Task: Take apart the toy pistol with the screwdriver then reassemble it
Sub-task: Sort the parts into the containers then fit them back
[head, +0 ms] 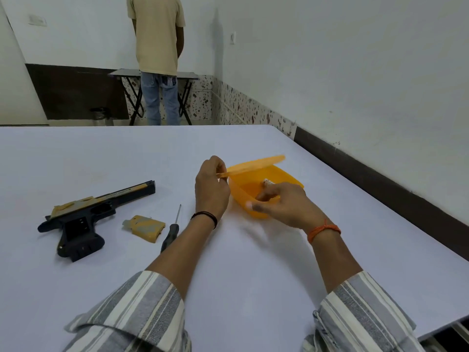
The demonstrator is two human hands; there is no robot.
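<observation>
The black and yellow toy pistol lies on its side at the left of the white table. A detached yellow grip panel rests to its right. Beside that panel lies the black-handled screwdriver, tip pointing away from me. My left hand pinches the near edge of the orange lid and holds it raised above the orange box. My right hand grips the box's near rim, fingers reaching inside. A small pale object sits in the box.
The white table ends at the right close to a wall with a dark skirting. Behind it a person stands with their back to me at a folding table. A metal bin stands on the floor.
</observation>
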